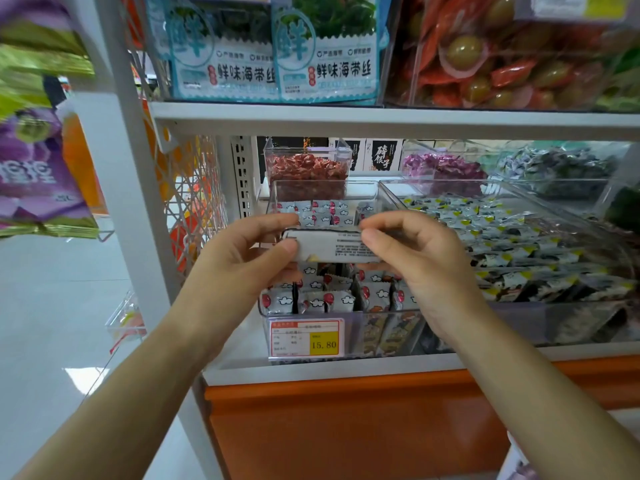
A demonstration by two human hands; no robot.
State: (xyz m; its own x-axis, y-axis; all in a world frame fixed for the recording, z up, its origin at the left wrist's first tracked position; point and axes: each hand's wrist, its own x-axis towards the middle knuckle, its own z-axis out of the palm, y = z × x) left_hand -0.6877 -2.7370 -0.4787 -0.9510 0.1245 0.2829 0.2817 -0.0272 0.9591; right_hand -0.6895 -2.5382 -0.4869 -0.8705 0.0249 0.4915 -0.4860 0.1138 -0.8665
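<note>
As left grip [242, 252] and right grip [414, 266] pinch, the packet [329, 247] bridges them.

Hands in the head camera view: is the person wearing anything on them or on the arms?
Nothing shows. The left hand and right hand are bare: no gloves, rings or watch. The left forearm and right forearm are bare too, with no sleeve in view.

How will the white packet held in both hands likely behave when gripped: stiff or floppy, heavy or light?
Probably light: the left hand and right hand pinch the packet by its ends alone. Likely fairly stiff, since it spans flat between them without sagging. Its smooth wrapper may slip.
</note>
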